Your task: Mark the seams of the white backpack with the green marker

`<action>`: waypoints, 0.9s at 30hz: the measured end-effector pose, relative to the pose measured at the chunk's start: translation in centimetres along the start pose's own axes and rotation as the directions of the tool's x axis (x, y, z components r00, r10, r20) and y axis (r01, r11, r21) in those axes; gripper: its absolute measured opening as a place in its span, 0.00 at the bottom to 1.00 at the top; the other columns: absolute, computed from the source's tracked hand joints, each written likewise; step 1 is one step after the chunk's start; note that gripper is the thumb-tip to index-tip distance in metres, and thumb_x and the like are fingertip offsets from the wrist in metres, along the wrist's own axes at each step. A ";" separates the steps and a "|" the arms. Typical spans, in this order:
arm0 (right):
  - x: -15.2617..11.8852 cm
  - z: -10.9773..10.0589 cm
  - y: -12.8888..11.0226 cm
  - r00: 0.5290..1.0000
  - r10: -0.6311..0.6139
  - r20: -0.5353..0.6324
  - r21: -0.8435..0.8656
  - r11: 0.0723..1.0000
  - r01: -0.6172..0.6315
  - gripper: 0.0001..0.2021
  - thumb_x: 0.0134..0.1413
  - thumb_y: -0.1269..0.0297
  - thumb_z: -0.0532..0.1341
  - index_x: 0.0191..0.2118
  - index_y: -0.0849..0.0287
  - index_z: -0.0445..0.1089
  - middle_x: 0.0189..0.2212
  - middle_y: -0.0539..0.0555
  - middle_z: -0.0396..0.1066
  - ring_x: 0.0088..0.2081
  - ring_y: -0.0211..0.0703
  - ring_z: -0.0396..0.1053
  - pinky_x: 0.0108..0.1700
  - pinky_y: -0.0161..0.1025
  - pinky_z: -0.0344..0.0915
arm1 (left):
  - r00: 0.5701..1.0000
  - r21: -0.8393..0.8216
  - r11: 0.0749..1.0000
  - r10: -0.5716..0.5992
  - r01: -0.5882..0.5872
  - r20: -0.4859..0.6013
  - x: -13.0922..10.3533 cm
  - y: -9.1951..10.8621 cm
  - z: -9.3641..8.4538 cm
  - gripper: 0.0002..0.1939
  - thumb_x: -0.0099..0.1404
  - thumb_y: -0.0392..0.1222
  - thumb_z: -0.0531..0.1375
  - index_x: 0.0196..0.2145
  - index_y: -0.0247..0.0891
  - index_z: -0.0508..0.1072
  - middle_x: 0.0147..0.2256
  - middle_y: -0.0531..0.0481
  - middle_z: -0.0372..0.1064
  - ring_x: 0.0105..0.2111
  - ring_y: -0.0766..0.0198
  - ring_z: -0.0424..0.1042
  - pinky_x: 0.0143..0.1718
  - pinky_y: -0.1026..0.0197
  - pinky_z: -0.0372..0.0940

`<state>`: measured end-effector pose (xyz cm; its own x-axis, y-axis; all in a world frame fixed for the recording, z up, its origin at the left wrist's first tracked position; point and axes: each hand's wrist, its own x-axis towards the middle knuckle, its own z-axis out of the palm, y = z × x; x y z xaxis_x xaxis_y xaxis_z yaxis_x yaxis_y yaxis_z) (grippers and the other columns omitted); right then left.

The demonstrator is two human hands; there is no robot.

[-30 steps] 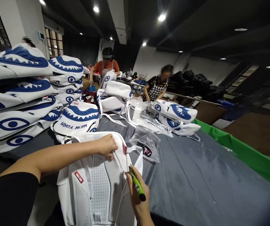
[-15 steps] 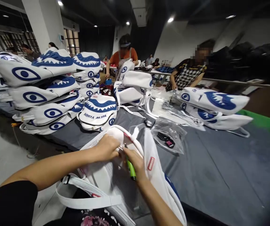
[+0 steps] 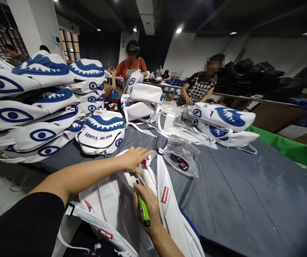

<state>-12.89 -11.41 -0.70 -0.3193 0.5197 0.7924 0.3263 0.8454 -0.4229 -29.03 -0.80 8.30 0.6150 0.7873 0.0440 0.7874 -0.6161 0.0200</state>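
In front of me a white backpack (image 3: 176, 228) lies on the table's near edge, its shoulder straps towards me. My left hand (image 3: 134, 160) rests at the top of the backpack, fingers stretched out beside the upper strap end, nothing visible in its grasp. My right hand (image 3: 152, 205) is closed round a green pen-like tool (image 3: 143, 210) with black ends, lower down against the back panel. A strap (image 3: 160, 171) with a red label and black buckle runs past that hand. Another strap (image 3: 89, 217) hangs over the near side.
White-and-blue backpacks stand in tall stacks (image 3: 16, 114) on the left; one backpack (image 3: 102, 130) sits just beyond mine. A clear plastic bag (image 3: 193, 157) with black parts lies on the grey table (image 3: 236, 189). Two people work across it, near more backpacks (image 3: 223, 117).
My left hand has gone from a closed grip to stretched fingers, up at the backpack's top. My right hand with the green tool has moved slightly lower. The view has turned right.
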 end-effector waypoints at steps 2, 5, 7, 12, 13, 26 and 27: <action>0.0 -0.3 0.5 0.999 0.020 0.030 0.003 1.000 -0.020 0.20 0.60 0.78 0.59 0.56 0.55 0.67 0.37 0.54 0.77 0.36 0.44 0.75 0.37 0.42 0.73 | 0.999 0.020 0.999 0.034 -0.034 -0.012 0.3 0.0 0.6 0.65 0.52 0.51 0.72 0.72 0.34 0.35 0.70 0.31 0.48 0.68 0.44 0.53 0.62 0.44 0.57; -0.1 -0.3 1.3 0.999 0.026 0.020 0.007 1.000 -0.026 0.22 0.59 0.79 0.58 0.57 0.55 0.66 0.40 0.55 0.77 0.39 0.44 0.75 0.41 0.43 0.73 | 0.998 0.116 0.992 0.049 -0.046 -0.025 -0.4 0.3 1.1 0.69 0.49 0.54 0.74 0.72 0.34 0.33 0.71 0.28 0.42 0.70 0.39 0.47 0.65 0.37 0.49; -0.2 0.0 1.6 1.000 0.023 0.021 0.008 1.000 -0.023 0.23 0.58 0.80 0.58 0.58 0.56 0.65 0.42 0.56 0.77 0.41 0.45 0.75 0.43 0.44 0.73 | 0.998 0.196 0.979 0.051 -0.047 -0.019 -0.8 0.6 1.5 0.71 0.47 0.54 0.75 0.73 0.35 0.33 0.72 0.27 0.37 0.71 0.36 0.42 0.66 0.31 0.44; -0.2 0.6 1.8 0.999 0.036 0.036 0.030 0.999 -0.037 0.22 0.58 0.79 0.59 0.57 0.57 0.65 0.39 0.55 0.77 0.38 0.45 0.74 0.40 0.44 0.72 | 1.000 0.300 0.954 -0.021 0.021 -0.003 -0.3 1.0 2.6 0.70 0.47 0.57 0.75 0.73 0.36 0.36 0.72 0.28 0.39 0.66 0.39 0.55 0.62 0.36 0.54; -0.1 0.6 1.9 0.998 0.046 0.041 0.030 0.998 -0.047 0.21 0.58 0.79 0.59 0.56 0.57 0.66 0.38 0.55 0.77 0.37 0.45 0.74 0.39 0.43 0.72 | 1.000 0.308 0.951 -0.023 0.024 -0.008 -0.1 1.1 2.8 0.69 0.48 0.58 0.75 0.73 0.35 0.37 0.71 0.28 0.43 0.63 0.40 0.58 0.61 0.37 0.56; 0.8 -0.3 3.0 0.997 0.052 0.051 -0.063 0.997 -0.049 0.20 0.61 0.77 0.60 0.57 0.56 0.66 0.40 0.53 0.78 0.38 0.42 0.75 0.41 0.39 0.72 | 0.998 0.300 0.954 -0.002 0.018 -0.055 -0.1 1.2 2.2 0.55 0.59 0.60 0.67 0.71 0.30 0.46 0.60 0.32 0.62 0.55 0.44 0.63 0.58 0.41 0.56; 1.1 -0.7 3.3 0.999 0.038 0.009 -0.121 0.992 -0.037 0.20 0.61 0.76 0.60 0.57 0.56 0.67 0.40 0.54 0.78 0.38 0.42 0.75 0.41 0.39 0.71 | 0.998 0.301 0.953 -0.014 0.032 -0.063 -0.1 1.2 2.4 0.56 0.58 0.63 0.66 0.71 0.31 0.45 0.61 0.32 0.61 0.55 0.43 0.62 0.58 0.41 0.55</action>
<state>-11.55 -8.13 -0.92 -0.3143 0.5528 0.7718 0.4430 0.8044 -0.3957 -28.02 -1.54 5.96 0.6004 0.7926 0.1063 0.7830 -0.5555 -0.2798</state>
